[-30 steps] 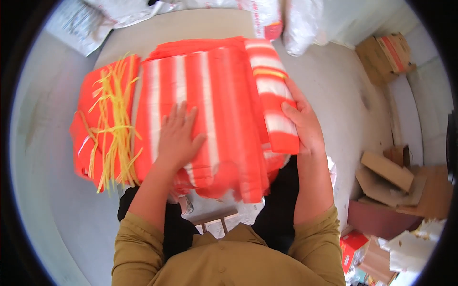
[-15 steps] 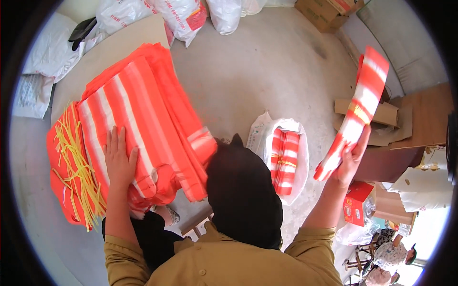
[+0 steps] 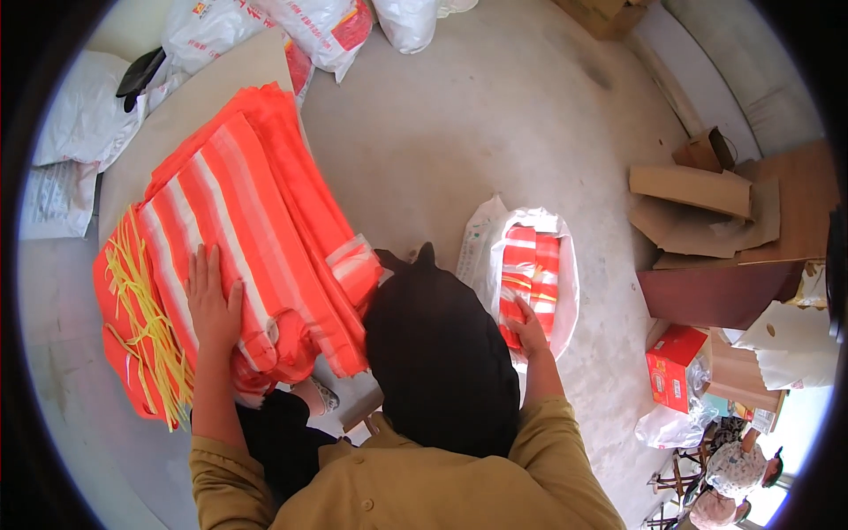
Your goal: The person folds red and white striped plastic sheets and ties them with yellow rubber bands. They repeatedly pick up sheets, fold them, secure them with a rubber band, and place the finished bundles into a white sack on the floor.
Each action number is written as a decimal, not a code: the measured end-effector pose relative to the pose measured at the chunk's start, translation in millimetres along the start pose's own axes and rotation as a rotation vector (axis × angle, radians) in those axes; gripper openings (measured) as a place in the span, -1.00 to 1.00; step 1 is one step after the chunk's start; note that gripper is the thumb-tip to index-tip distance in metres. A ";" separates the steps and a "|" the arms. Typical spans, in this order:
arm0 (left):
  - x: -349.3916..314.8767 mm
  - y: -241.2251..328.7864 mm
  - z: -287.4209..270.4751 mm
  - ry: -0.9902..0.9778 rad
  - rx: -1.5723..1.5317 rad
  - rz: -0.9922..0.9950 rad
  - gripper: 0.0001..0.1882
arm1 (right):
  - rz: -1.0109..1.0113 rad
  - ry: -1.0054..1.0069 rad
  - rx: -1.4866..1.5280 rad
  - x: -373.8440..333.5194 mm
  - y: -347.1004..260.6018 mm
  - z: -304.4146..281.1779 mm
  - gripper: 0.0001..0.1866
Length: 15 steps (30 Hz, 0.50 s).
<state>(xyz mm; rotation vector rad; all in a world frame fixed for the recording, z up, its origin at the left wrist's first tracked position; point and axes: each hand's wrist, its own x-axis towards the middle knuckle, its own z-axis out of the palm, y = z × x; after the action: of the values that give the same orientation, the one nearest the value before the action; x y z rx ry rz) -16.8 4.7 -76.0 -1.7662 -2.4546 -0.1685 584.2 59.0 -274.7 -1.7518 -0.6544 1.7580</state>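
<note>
A thick stack of red-and-white striped plastic bags (image 3: 256,203) lies at the left. My left hand (image 3: 212,305) rests flat on it, fingers stretched out, gripping nothing. Beside that hand, loose yellow ties (image 3: 141,309) lie on red material at the stack's left end. To the right, an open white sack (image 3: 565,309) contains folded striped bundles with yellow bands. My right hand (image 3: 530,336) is at the sack's mouth, its fingers closed round the near end of a folded bundle of bags (image 3: 518,274). Part of the grip is hidden inside the sack.
White filled sacks (image 3: 309,31) stand along the far left. Opened cardboard boxes (image 3: 698,208), a red carton (image 3: 676,367) and a clear plastic bag (image 3: 676,427) are at the right. Other people (image 3: 733,468) sit at the lower right. My black-clad knee (image 3: 442,362) rises between stack and sack.
My right hand has come down and left, carrying the banded bundle from the raised position at right into the white sack. My left hand stays flat on the stack.
</note>
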 end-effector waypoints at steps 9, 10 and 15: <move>1.5 1.1 1.1 0.012 -0.003 0.019 -0.30 | -0.263 0.236 -1.002 -20.1 12.0 -5.4 -0.35; -0.6 -0.4 1.5 0.014 0.000 0.016 -0.30 | -0.332 0.303 -1.145 -34.8 2.6 6.0 -0.37; -0.7 -2.1 1.5 0.029 -0.015 0.035 -0.30 | -0.555 0.220 -1.458 -16.6 18.4 9.3 -0.45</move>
<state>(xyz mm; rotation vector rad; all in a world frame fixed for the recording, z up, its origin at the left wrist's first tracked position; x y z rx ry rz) -18.6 3.6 -77.6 -1.7988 -2.4073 -0.2082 573.6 34.7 -275.3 -2.1024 -2.3830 0.5410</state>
